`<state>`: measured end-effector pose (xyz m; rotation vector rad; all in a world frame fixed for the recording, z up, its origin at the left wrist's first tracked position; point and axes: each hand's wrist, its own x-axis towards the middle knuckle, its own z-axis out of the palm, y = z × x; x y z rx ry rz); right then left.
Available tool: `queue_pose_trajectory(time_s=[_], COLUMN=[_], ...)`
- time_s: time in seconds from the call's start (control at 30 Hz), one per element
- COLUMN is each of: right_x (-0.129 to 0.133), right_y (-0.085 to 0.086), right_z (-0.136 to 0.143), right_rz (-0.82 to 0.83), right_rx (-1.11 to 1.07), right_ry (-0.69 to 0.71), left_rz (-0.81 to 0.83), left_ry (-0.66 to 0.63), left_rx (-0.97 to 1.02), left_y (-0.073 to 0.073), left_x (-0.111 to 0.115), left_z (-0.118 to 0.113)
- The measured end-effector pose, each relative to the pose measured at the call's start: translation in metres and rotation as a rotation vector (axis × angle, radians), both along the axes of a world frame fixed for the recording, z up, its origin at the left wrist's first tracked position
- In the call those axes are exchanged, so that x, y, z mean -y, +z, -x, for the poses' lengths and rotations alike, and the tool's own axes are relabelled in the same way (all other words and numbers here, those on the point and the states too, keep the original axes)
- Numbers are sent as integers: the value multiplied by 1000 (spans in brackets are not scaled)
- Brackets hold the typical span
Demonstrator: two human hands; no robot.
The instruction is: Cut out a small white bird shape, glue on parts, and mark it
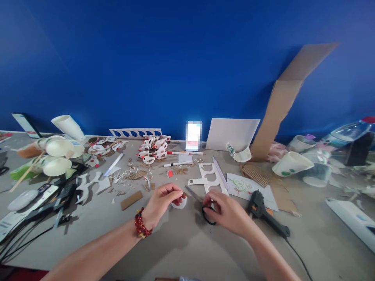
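Near the middle of the table my left hand (168, 197), with a red bead bracelet (140, 224) at the wrist, has its fingers pinched on a small white piece (179, 203). My right hand (218, 210) is wrapped round the black handles of the scissors (208, 220). The scissor blades (192, 192) point up and left, close to my left fingertips. Beyond the hands lies a white cut-out sheet (208, 180). A cluster of white bird shapes with red marks (152, 150) sits farther back.
A black glue gun (259, 208) with a cord lies right of my right hand. White cups (293, 164) and a bottle stand farther right. Brown cardboard (131, 200) and paper scraps lie left of centre. A lit phone (193, 136) leans at the blue wall.
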<state>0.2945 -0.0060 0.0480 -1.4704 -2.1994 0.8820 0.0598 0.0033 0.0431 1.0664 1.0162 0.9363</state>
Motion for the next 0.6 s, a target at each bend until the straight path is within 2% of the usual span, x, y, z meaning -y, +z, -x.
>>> queue_pose_trajectory(time_s=[0.13, 0.27, 0.37, 0.43, 0.53, 0.6], right_x=[4, 0, -7, -11, -18, -21], right_y=[-1, -9, -14, -15, -16, -19], right_z=[26, 43, 44, 44, 47, 49], right_rz=[71, 63, 66, 64, -31, -131], right_rx=[-256, -327, -325, -262, -130, -74], right_ry=[-61, -74, -57, -33, 42, 105], left_rz=[-20, -38, -64, -183, -541, -765], left_ry=[-11, -18, -45, -37, 1, -86], left_rx=[-24, -14, -98, -247, -556, -730], left_y=[-3, -8, -10, -11, -13, -17], left_x=[8, 13, 14, 14, 17, 19], left_z=[-3, -1, 7, 14, 26, 33])
